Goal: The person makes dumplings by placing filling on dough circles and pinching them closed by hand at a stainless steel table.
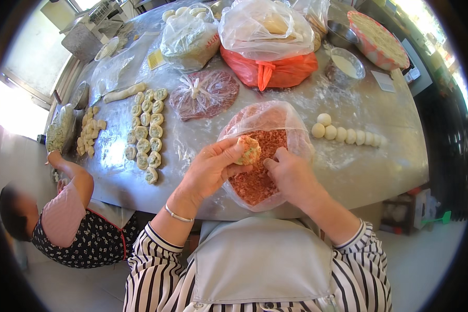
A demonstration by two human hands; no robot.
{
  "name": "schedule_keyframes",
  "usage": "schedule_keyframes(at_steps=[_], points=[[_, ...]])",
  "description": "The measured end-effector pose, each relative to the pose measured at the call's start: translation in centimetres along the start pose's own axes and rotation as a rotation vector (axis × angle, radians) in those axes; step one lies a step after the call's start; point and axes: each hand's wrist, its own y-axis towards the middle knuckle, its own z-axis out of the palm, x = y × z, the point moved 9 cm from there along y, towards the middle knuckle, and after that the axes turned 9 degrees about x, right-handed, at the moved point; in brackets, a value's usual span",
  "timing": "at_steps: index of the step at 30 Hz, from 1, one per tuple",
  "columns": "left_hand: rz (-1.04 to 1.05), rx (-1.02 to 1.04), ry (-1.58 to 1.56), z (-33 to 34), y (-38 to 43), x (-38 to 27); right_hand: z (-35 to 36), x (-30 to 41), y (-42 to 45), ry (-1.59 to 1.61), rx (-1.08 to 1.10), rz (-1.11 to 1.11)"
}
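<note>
My left hand point(214, 165) grips a small round piece of dough point(251, 151) with green bits, its surface coated in reddish crumbs. Below it lies a clear plastic bag point(302, 140), its mouth spread wide around a mass of reddish crumbly filling point(253, 187). Over the right side of this bag, my right hand point(292, 175) has its fingers curled down at the crumbs. The fingertips are partly hidden, so whether they pinch any crumbs does not show.
Rows of filled dough rounds point(142, 145) sit left, beside cut dough pieces point(89, 130) and a dough roll point(124, 93). Smooth dough balls point(341, 134) line up right. A tied bag point(204, 95) and a red bag point(269, 70) lie behind. Another person point(74, 218) works at left.
</note>
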Motion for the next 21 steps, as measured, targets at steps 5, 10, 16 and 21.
schedule_keyframes(at_steps=[5,10,16,21], points=[[0.003,0.001,0.166,0.4,-0.1,0.7,-0.5,-2.2,0.4,0.169,-0.07,0.002],[-0.01,-0.041,0.325,0.8,0.0,0.8,-1.9,-4.5,0.2,0.763,-0.116,0.154],[-0.073,0.066,0.319,3.0,0.9,1.7,-4.0,-1.3,0.5,0.454,-0.278,-0.025],[-0.074,0.079,0.371,2.4,1.9,2.6,-3.3,-0.7,0.6,0.401,-0.211,-0.022]])
